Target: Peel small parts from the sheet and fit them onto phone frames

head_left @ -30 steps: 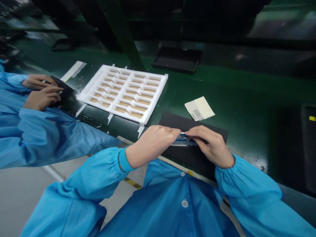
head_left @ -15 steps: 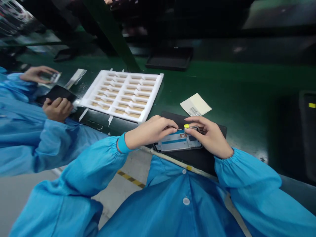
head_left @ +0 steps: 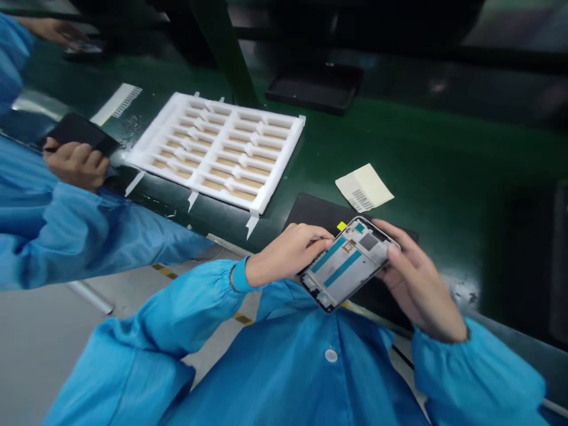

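Observation:
A phone mid-frame [head_left: 339,263] is tilted above the bench's front edge, its inner side towards me. It has a bare metallic plate, two blue strips, a small copper-coloured patch and a dark square. My right hand [head_left: 412,275] grips its upper right end, thumb on the near face and fingers behind. At the upper left edge, my left hand [head_left: 297,251] has its fingers closed in a pinch; their tips are partly hidden. Beneath lies a black mat [head_left: 310,210], with a yellow tab [head_left: 341,226] showing just beyond the frame's edge.
A white slotted foam tray [head_left: 226,151] stands left of the mat. Paper labels [head_left: 366,186] lie behind the mat. A black tray [head_left: 315,89] sits farther back. On the left, a co-worker's hand [head_left: 80,165] holds a dark flat piece [head_left: 82,133].
The phone mid-frame has been raised off the mat and turned to a slant. My right hand has shifted to its right end. The co-worker's far hand has moved away towards the back.

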Demonstrator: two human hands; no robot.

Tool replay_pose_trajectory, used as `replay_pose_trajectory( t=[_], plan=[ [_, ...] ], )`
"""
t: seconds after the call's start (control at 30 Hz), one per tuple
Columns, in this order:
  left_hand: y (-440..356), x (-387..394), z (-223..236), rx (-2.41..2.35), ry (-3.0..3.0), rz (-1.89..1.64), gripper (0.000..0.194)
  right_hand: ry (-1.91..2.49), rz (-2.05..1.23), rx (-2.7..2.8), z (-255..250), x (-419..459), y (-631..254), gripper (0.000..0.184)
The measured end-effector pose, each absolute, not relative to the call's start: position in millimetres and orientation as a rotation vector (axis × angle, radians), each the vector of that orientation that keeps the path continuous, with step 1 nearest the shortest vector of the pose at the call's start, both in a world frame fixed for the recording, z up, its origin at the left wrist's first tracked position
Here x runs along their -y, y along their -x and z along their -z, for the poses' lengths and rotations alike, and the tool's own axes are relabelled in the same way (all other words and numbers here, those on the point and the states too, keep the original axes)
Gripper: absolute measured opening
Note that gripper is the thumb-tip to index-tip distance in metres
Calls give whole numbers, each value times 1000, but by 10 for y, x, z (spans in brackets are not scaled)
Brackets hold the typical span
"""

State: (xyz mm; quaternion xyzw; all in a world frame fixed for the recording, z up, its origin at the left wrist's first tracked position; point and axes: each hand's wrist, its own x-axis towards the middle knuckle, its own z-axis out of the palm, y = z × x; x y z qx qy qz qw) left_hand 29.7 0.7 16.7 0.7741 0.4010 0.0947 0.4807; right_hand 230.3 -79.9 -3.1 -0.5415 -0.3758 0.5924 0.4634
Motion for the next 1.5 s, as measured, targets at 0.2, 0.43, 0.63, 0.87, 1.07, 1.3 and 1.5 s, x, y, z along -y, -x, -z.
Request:
replay_pose_trajectory(
  t=[0.2, 0.43, 0.63, 0.87, 1.07, 1.3, 1.5],
  plan=[
    [-344, 232, -156, -995, -1755, -305, 28, 1551, -1082, 946, -39, 1206, -2075, 59],
    [-340, 363, -148, -983, -1948, -169, 29, 1665, -1053, 1128, -150, 1304, -2115, 62],
    [-365, 606, -16, -1045, -2030, -305, 34, 1802, -843, 1269, -160, 1440, -2045, 62],
    [-332, 614, -129, -1023, -1925, -194, 29, 1765, -935, 1204, -193, 1469, -2072, 59],
    [-318, 608, -152, -1018, -1952, -227, 29, 1793, -830, 1225, -177, 1510, -2020, 57],
    [-270, 622, -137, -986, -1975, -228, 24, 1782, -842, 1214, -214, 1533, -1997, 50],
    [-250, 715, -151, -970, -2013, -360, 24, 1716, -755, 1223, -176, 1657, -1918, 54]
  ],
)
